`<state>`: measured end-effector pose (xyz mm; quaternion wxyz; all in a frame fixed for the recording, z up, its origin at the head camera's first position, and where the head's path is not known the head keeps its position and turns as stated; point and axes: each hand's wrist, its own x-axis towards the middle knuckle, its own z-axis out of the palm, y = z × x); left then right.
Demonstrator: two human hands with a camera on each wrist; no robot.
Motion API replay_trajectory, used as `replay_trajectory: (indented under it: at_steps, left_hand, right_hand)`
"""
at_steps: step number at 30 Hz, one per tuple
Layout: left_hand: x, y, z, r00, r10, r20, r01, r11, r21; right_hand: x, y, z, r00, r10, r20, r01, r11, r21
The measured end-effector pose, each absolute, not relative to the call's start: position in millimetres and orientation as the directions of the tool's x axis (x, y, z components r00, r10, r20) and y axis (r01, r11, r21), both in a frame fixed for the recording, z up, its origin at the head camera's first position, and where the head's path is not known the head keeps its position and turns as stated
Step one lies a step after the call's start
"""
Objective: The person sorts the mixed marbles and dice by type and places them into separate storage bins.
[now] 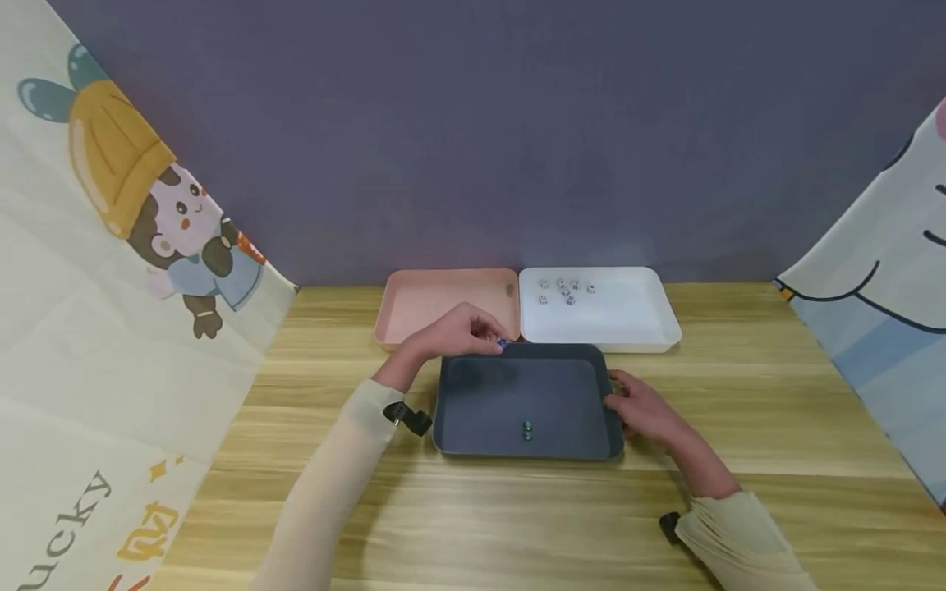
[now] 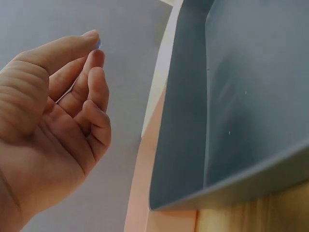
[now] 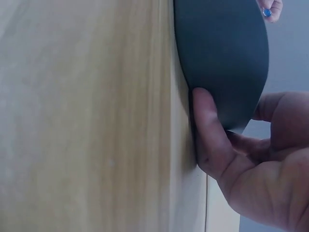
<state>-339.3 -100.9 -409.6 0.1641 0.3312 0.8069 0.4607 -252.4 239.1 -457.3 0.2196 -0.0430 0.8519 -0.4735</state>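
My left hand [image 1: 473, 330] is over the far left rim of a dark grey tray [image 1: 576, 402]. Between its thumb and forefinger it pinches a small shiny blue piece [image 1: 503, 342], also seen as a blue speck [image 2: 98, 44] in the left wrist view; the fingertips mostly cover it. The tray's right side is gripped by my right hand [image 1: 646, 408], one digit lying along the outer wall in the right wrist view. Two small shiny green pieces [image 1: 528, 431] lie together on the tray floor, near its front edge.
Behind the dark tray stand a pink tray [image 1: 429, 287], with a small greenish piece [image 1: 510, 290] near its right wall, and a white tray [image 1: 628, 316] holding several white dice [image 1: 565, 290]. All rest on a wood-grain table [image 1: 517, 525] against a dark back wall [image 1: 502, 139].
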Motion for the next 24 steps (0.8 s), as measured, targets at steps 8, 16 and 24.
replay_trajectory:
  at_steps: [8,16,24]
  left_hand:
    - [-342.5,-108.8,-419.1,-0.769,0.637,0.051,0.345,0.346,0.873]
    - [-357.5,-120.4,-418.5,-0.830,0.558,-0.001,0.258,0.384,0.887]
    - [-386.4,-125.0,-417.6,-0.870,0.484,-0.097,0.140,0.430,0.892]
  right_hand:
    - [-252.2,240.2,-458.6,-0.898,-0.277,-0.342,0.148,0.540,-0.828]
    - [-249.9,242.0,-461.9,-0.895,-0.278,-0.349,0.163,0.525,-0.836]
    - [-250.6,241.9,-462.1,-0.897,-0.277,-0.345,0.167,0.509,-0.844]
